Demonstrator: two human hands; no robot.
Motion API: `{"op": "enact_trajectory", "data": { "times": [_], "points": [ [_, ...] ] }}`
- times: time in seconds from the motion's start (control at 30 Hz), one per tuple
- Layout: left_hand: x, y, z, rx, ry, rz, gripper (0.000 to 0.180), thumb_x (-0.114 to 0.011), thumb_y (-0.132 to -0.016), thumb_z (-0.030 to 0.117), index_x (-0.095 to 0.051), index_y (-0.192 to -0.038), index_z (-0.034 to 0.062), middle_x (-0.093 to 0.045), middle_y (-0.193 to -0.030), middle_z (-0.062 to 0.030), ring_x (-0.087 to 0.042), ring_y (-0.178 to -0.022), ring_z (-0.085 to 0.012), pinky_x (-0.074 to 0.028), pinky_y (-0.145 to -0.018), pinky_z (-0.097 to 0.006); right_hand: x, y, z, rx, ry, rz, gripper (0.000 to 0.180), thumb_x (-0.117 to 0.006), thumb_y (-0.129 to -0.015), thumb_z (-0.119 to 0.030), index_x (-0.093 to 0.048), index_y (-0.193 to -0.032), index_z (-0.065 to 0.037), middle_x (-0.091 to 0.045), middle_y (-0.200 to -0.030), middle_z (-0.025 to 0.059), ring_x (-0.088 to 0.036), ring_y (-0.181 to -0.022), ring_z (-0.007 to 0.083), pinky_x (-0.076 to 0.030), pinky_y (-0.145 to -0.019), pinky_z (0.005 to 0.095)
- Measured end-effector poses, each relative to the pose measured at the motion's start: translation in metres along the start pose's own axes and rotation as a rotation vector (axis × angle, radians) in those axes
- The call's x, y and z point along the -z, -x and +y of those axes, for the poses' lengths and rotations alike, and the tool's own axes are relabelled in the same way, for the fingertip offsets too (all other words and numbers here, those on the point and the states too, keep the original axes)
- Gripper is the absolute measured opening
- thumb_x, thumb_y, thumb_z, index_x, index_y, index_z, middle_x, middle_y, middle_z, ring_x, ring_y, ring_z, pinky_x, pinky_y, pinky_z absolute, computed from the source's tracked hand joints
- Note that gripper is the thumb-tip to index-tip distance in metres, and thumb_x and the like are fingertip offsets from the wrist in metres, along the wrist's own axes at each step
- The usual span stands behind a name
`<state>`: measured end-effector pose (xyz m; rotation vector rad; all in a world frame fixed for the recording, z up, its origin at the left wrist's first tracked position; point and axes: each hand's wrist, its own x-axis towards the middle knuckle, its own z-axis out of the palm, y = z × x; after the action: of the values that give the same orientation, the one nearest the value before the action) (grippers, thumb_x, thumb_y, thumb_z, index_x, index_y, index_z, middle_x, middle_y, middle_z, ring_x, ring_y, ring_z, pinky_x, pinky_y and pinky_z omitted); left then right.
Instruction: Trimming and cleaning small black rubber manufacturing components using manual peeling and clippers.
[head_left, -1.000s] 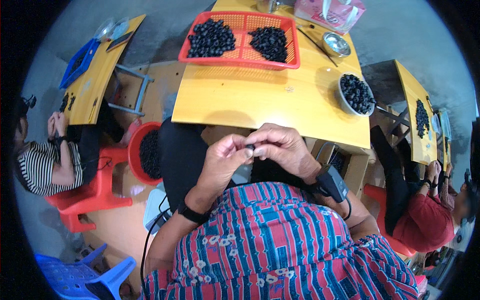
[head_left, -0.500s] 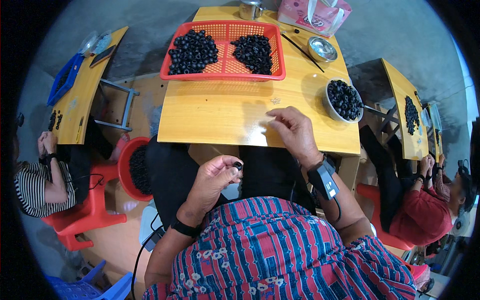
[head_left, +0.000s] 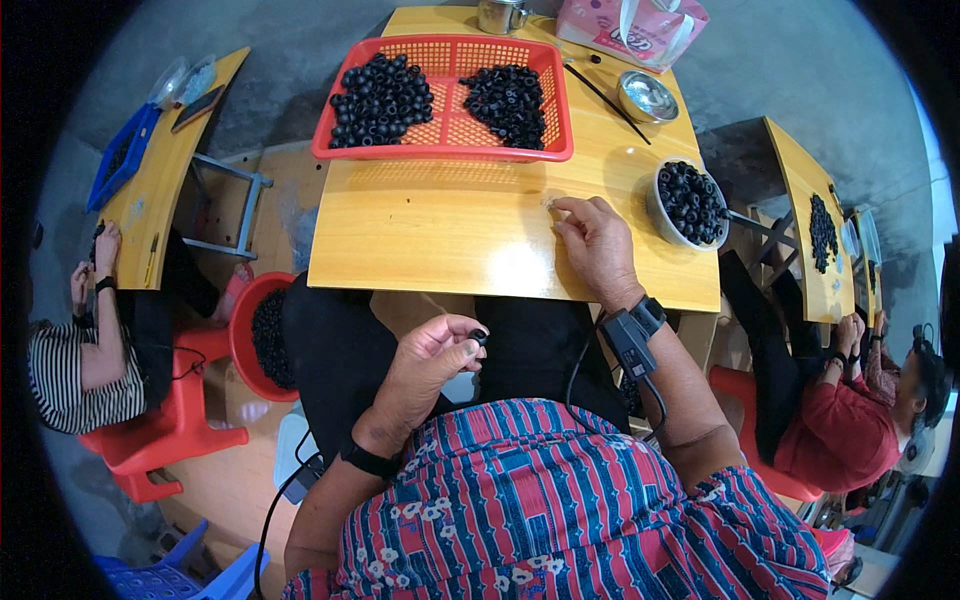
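My left hand (head_left: 432, 362) is above my lap, in front of the table (head_left: 420, 235). Its thumb and fingers pinch a small black ring (head_left: 478, 336) whose hole shows. On the tabletop, my right hand (head_left: 602, 248) reaches palm down to a small cluster of tiny clear pieces (head_left: 549, 202). Its index fingertip is at the cluster's edge, with the thumb apart from it. Whether it touches a piece is too small to tell. A clear round tub (head_left: 668, 228) full of black rings (head_left: 690, 200) stands right of this hand.
A red-orange basket (head_left: 440, 154) holds two heaps of black parts at the back. Behind the tub are a metal bowl (head_left: 648, 97), a thin black stick (head_left: 607, 103), a metal cup (head_left: 501, 16) and a pink bag (head_left: 632, 32). People sit at side tables; a red basin (head_left: 240, 335) stands left.
My right hand has lowered and its fingertips have come to the clear pieces. My left hand keeps its hold on the black ring, nearly still. At left, the other person's hands have moved apart.
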<state>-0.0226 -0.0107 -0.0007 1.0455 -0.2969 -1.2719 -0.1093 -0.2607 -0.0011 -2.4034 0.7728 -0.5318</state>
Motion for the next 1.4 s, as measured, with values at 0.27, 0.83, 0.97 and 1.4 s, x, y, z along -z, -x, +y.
{"op": "enact_trajectory", "data": {
  "times": [0.27,0.83,0.97,1.4],
  "points": [
    [0.000,0.000,0.001,0.004,-0.008,0.002,0.022,-0.059,-0.089,0.016,-0.055,-0.106,0.0022,-0.059,-0.086,-0.0031,-0.059,-0.078,-0.0089,-0.050,-0.075,-0.023,-0.001,-0.001,0.000,-0.046,-0.072,0.021,0.018,-0.064,-0.075,-0.006,-0.064,-0.093,-0.006,-0.059,-0.082,0.0122,-0.062,-0.071,0.0268,-0.049,-0.065,0.0359],
    [0.004,0.000,-0.001,0.020,-0.032,0.008,0.021,-0.059,-0.089,0.016,-0.055,-0.106,0.0028,-0.059,-0.087,-0.0029,-0.059,-0.078,-0.0088,-0.050,-0.076,-0.023,-0.001,-0.006,-0.008,-0.025,0.026,0.039,0.009,-0.063,-0.077,-0.011,-0.066,-0.083,-0.006,-0.057,-0.077,0.0123,-0.059,-0.071,0.0296,-0.046,-0.065,0.0379],
    [0.006,-0.001,-0.004,0.004,-0.041,0.013,0.020,-0.057,-0.090,0.015,-0.055,-0.106,0.0032,-0.058,-0.087,-0.0028,-0.058,-0.078,-0.0089,-0.050,-0.076,-0.023,-0.003,-0.006,-0.006,0.013,0.056,0.042,0.008,-0.062,-0.078,-0.011,-0.067,-0.081,-0.006,-0.057,-0.076,0.0119,-0.058,-0.071,0.0305,-0.046,-0.064,0.0382],
    [0.005,-0.015,-0.002,-0.067,0.024,0.044,0.016,-0.052,-0.092,0.010,-0.055,-0.106,0.0030,-0.056,-0.084,-0.0019,-0.054,-0.074,-0.0084,-0.050,-0.074,-0.024,-0.013,0.000,0.003,0.320,0.288,-0.041,0.010,-0.059,-0.079,-0.009,-0.053,-0.087,-0.008,-0.052,-0.083,0.0112,-0.058,-0.071,0.0319,-0.049,-0.064,0.0409]
  ]
}}
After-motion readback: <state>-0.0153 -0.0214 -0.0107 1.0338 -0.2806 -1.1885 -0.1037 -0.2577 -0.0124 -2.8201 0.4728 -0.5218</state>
